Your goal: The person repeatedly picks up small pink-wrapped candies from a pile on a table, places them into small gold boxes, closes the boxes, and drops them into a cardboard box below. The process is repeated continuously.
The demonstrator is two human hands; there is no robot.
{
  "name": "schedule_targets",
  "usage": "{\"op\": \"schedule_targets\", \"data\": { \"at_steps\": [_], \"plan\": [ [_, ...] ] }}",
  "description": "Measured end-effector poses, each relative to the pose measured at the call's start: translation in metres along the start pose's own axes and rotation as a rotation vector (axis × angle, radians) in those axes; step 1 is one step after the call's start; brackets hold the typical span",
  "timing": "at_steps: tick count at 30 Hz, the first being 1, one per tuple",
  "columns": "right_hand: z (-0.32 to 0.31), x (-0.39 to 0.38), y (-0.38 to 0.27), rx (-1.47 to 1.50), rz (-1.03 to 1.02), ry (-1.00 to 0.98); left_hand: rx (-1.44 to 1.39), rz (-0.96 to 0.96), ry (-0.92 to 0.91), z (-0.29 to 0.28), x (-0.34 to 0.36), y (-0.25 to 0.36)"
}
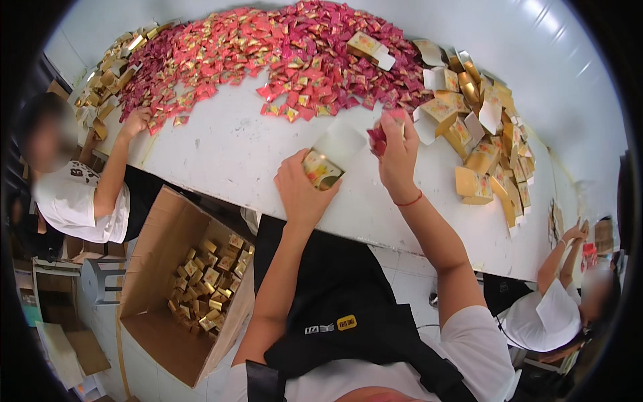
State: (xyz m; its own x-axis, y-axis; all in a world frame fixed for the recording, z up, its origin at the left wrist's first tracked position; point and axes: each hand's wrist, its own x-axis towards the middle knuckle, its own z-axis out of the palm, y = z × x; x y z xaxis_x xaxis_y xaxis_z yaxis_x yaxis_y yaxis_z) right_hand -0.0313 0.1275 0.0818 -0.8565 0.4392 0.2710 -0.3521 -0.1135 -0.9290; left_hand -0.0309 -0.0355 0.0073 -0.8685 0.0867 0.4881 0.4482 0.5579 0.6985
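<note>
Black apron (328,268) across your front, you work over a white bench (241,157), left hand (298,187) curled around a gold floral carton (320,167), its pale flap (340,139) extended, while your right hand (398,153) pinches dark-red sachets (377,143) just to its right. Pink and purple sachets (301,63) heap beyond; gold cartons (483,155) lie piled at right.

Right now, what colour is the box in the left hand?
The box is mostly gold with reddish print, clearest in the head view.
</note>
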Motion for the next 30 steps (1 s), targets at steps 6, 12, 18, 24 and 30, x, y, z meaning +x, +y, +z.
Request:
{"op": "schedule_targets", "data": {
  "at_steps": [6,12,18,24,30],
  "plan": [
    [0.012,0.018,0.022,0.015,-0.069,-0.156,-0.087,0.029,0.046,0.02,-0.007,0.014],
    [0.013,0.013,0.02,-0.178,-0.107,-0.16,-0.061,0.035,0.046,0.021,-0.007,0.013],
    [0.01,0.014,0.022,-0.487,-0.236,-0.262,-0.098,0.015,0.039,0.022,-0.008,0.013],
    [-0.005,0.008,0.007,-0.416,-0.35,-0.296,-0.308,-0.149,0.098,0.024,-0.012,0.003],
    [-0.004,-0.037,0.054,0.137,0.179,-0.38,-0.351,-0.093,0.066,0.025,-0.014,0.007]
  ]
}}
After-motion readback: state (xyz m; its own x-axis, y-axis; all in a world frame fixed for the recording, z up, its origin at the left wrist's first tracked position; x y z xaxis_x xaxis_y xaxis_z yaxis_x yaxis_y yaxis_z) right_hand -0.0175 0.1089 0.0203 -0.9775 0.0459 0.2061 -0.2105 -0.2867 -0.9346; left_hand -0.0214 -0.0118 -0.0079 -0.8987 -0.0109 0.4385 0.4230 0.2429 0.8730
